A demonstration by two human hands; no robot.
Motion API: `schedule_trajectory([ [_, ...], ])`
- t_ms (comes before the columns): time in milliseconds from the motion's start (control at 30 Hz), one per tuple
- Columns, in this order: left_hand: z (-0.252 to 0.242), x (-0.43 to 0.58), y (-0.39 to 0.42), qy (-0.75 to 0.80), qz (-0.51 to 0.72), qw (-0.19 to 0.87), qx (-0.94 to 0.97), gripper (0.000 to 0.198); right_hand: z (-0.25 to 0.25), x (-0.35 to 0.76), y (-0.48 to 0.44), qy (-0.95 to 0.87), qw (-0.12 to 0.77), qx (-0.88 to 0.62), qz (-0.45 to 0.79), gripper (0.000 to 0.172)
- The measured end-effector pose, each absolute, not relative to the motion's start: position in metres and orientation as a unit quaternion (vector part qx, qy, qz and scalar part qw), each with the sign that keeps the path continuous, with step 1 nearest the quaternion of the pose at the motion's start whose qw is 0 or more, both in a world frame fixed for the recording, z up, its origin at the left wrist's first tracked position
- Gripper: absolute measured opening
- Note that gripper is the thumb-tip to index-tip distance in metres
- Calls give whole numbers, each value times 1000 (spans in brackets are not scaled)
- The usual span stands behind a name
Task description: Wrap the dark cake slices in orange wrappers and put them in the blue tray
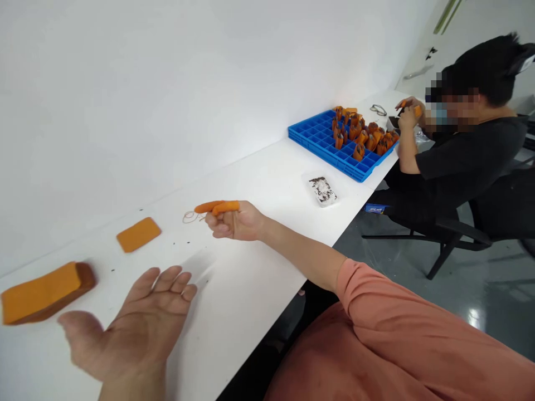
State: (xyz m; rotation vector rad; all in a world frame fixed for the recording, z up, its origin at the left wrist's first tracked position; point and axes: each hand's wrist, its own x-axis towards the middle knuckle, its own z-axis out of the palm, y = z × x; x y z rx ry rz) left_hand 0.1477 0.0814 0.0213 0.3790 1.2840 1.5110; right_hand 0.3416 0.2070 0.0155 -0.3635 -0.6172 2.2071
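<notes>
My right hand lies on its side over the white table, its fingers closed on two elongated orange pieces. A thin loop of elastic cord lies just beyond their tips. My left hand is open with fingers spread, holding nothing, near a thick orange sponge block. A thin orange pad lies on the table between my hands.
A blue grid tray holding several orange items stands farther along the table. Nearby are a small white dish with dark crumbs and glasses. A seated co-worker handles something orange at the table's far end.
</notes>
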Motion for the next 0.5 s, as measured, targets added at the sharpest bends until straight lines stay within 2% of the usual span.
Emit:
schedule_trajectory([
  [167,40,163,79,595,636,481,99,75,6,337,211,-313,362,-143,866,36],
  [400,35,157,84,573,644,498,93,85,2,329,212,-323,405,-179,836,28],
  [500,26,148,84,544,648,519,120,88,1,328,211,-326,425,-187,824,16],
])
